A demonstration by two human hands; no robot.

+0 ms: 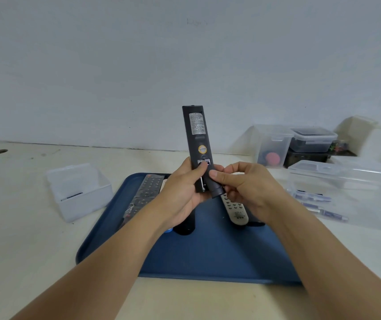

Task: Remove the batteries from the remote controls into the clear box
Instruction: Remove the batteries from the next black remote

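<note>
Two hands are at work over the tray (208, 262). My left hand (180, 192) wraps the lower body of the black remote (197, 135), held upright with its back toward me. My right hand (242, 181) pinches the cover (216, 188), thumb on top, and the cover sits slid partway off the lower end, with the compartment (203, 162) exposed above it. I cannot tell whether cells are inside.

Judgement: the remote is light, rigid plastic, smooth enough to slip, so the grip belongs on its long edges, clear of the compartment. The cover is thin and its catch may snap if bent; slide it, do not lever it. Cells should be prised from the spring end.

On the tray beneath lie a grey remote (234, 209) and a dark keypad remote (145, 195). The clear box (78, 190) stands on the table (23, 227), left of the tray. Lidded containers (312, 139) stand far right.
</note>
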